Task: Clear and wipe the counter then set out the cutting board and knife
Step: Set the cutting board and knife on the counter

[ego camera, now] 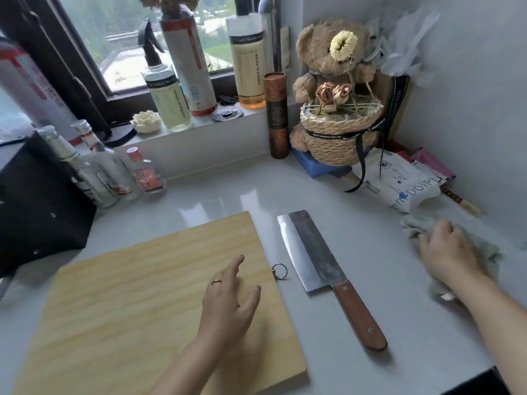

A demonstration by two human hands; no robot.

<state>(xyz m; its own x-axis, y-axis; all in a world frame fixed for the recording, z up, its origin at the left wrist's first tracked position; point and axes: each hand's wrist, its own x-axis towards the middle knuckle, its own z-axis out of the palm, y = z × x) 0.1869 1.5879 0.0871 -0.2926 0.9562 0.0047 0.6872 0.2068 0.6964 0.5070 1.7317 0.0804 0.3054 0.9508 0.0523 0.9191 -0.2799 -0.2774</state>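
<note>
A pale wooden cutting board [137,303] lies flat on the white counter [328,195], with a small metal ring [280,271] at its right edge. Just right of it lies a cleaver [322,266] with a brown wooden handle, blade pointing away from me. My left hand [231,300] hovers over the board's right part, fingers spread and relaxed, holding nothing. My right hand [447,252] rests on a crumpled grey-green cloth [484,252] at the counter's right side, fingers curled into it.
Three glass bottles [114,178] stand at the back left beside a black bag [37,201]. A brown tube [276,115], a teddy bear in a woven basket [339,138] and a white packet [399,181] crowd the back right corner. Spray and lotion bottles line the windowsill [199,124].
</note>
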